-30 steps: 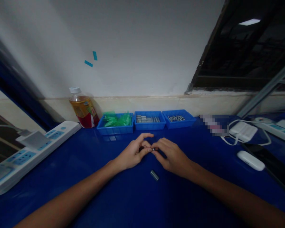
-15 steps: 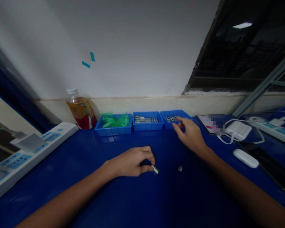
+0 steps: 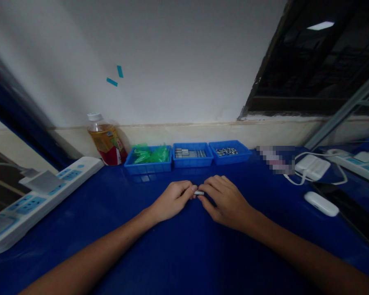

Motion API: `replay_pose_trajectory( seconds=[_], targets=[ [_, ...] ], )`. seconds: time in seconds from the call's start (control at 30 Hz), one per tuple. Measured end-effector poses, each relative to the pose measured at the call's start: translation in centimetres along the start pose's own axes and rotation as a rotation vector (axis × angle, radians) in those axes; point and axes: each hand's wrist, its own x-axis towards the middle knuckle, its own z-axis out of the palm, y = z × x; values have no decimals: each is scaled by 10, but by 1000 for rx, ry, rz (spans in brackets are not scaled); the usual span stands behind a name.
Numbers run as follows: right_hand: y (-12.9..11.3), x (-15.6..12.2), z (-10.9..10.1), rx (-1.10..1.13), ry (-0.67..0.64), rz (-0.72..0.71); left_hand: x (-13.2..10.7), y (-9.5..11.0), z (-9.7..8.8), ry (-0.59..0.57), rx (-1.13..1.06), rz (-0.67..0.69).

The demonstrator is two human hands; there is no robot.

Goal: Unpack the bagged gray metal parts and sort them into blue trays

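Observation:
My left hand [image 3: 172,199] and my right hand [image 3: 224,199] meet over the blue table [image 3: 184,254], fingertips pinched together. Between them I see a small silver metal cylinder [image 3: 199,192], gripped by both hands at its two ends. Behind the hands stand three blue trays side by side: one with green plastic pieces [image 3: 148,167], one with metal cylinders [image 3: 192,161] and one with small silver parts [image 3: 233,157].
A bottle of amber drink [image 3: 106,140] stands left of the trays. A white power strip [image 3: 43,192] lies along the left. On the right lie a white charger with cables [image 3: 312,167], a white earbud case [image 3: 321,203], a dark phone [image 3: 353,219] and another power strip [image 3: 356,162].
My right hand came back from the right-hand tray to the middle. My left hand lifted the metal cylinder off the table and both hands now pinch it together.

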Motion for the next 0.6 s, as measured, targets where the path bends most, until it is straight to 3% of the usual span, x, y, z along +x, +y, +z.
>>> replay_pose_trajectory(
  seconds=[0.1, 0.23, 0.3, 0.4, 0.5, 0.6],
  targets=[
    [5, 13, -2, -4, -1, -11, -1, 1, 1, 31, -19, -31],
    [38, 59, -5, 55, 61, 70, -1, 4, 1, 27, -24, -46],
    [59, 90, -3, 29, -20, 140, -2, 5, 2, -2, -1, -44],
    [78, 131, 10, -4, -244, 152, -2, 4, 4, -38, 10, -31],
    [79, 155, 28, -80, -408, 114, -4, 3, 4, -53, 32, -4],
    [70, 168, 41, -113, -457, 79, -5, 1, 2, -67, 75, 20]
  ],
)
